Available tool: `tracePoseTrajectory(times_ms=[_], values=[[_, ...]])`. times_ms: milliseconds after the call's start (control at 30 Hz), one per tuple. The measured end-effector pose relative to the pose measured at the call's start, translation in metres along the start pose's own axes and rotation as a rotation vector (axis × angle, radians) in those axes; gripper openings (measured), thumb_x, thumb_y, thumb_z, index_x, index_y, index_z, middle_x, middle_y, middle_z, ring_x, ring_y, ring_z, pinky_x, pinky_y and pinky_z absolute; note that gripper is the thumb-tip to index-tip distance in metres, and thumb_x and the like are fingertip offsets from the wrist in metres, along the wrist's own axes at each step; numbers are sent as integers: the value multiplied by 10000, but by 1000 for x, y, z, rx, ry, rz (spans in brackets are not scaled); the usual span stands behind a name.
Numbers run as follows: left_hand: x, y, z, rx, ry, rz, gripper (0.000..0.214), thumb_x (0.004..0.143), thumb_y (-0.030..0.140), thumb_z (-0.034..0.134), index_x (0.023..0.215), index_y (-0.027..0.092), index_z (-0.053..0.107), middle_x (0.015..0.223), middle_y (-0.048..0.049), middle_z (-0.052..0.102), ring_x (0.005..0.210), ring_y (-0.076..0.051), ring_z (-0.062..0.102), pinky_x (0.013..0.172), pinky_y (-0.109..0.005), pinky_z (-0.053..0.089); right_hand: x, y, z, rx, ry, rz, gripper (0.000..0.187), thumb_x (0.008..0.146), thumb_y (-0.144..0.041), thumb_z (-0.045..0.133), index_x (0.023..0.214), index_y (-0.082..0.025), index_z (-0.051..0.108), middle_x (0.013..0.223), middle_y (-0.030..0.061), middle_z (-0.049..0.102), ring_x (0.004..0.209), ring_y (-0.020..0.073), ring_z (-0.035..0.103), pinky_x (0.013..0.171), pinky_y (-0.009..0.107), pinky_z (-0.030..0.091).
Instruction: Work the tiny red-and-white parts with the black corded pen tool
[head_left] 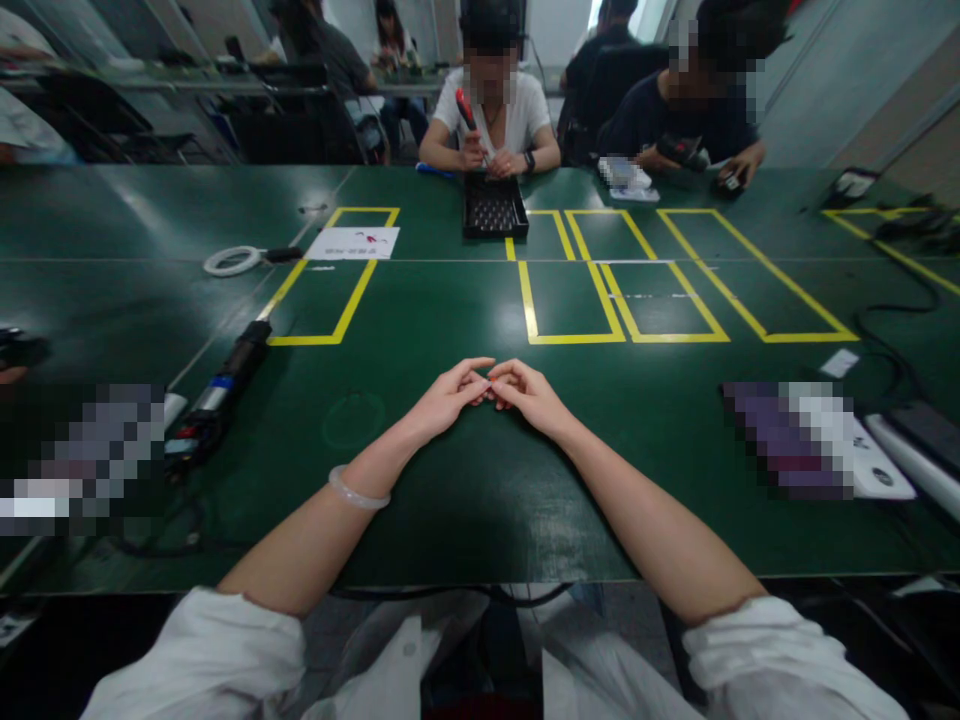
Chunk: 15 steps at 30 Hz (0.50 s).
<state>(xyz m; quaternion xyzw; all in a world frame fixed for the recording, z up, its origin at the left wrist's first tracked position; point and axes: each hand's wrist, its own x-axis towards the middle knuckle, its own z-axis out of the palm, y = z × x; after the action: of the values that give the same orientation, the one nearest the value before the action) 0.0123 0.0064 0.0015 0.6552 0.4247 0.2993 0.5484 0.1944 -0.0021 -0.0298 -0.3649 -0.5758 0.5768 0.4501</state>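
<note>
Dim lt., tbl (559, 535) glare, edges sl. blurred

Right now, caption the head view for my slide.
Left hand and right hand meet over a green table, just short of its yellow outlines.

the fingers (472, 365) partly hide one another.
</note>
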Motion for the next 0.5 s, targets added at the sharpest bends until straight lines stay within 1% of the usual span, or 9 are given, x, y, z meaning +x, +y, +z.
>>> tracePoseTrajectory(times_ms=[67, 200, 333, 400, 500], values=[[-1, 0, 0, -13, -15, 2, 545, 858, 394, 593, 1335, 145, 507, 855, -30, 629, 781, -141, 591, 763, -295, 475, -1, 0, 1, 8, -18, 0, 319, 817, -439, 673, 987, -192, 562, 757, -13, 642, 615, 100, 585, 600, 240, 488], [-1, 2, 1, -31, -15, -24, 522, 878, 397, 566, 1325, 132, 514, 865, -38, 641, 800, -145, 603, 782, -300, 477, -3, -1, 1, 2, -34, -4, 314, 821, -448, 673, 963, -185, 579, 783, 5, 651, 642, 106, 588, 618, 252, 504], [0, -2, -1, -19, -6, -39, 475, 911, 414, 501, 1288, 127, 539, 810, -34, 631, 756, -143, 591, 697, -278, 456, -3, 0, 0, 6, -22, -16, 328, 798, -450, 701, 959, -193, 576, 768, -8, 634, 630, 104, 579, 611, 252, 501], [0, -4, -2, -26, -7, -48, 441, 913, 428, 494, 1236, 134, 560, 817, -41, 640, 750, -148, 594, 655, -270, 439, -3, 0, -1, 18, -12, -21, 345, 788, -454, 711, 972, -196, 573, 761, -15, 622, 627, 102, 577, 607, 248, 498], [-1, -5, -2, -56, -5, -56, 370, 909, 450, 501, 1090, 140, 589, 831, -47, 653, 751, -147, 603, 661, -273, 439, -3, 1, -1, 37, -5, -27, 359, 782, -451, 719, 988, -197, 569, 766, -16, 611, 627, 99, 576, 607, 244, 496]])
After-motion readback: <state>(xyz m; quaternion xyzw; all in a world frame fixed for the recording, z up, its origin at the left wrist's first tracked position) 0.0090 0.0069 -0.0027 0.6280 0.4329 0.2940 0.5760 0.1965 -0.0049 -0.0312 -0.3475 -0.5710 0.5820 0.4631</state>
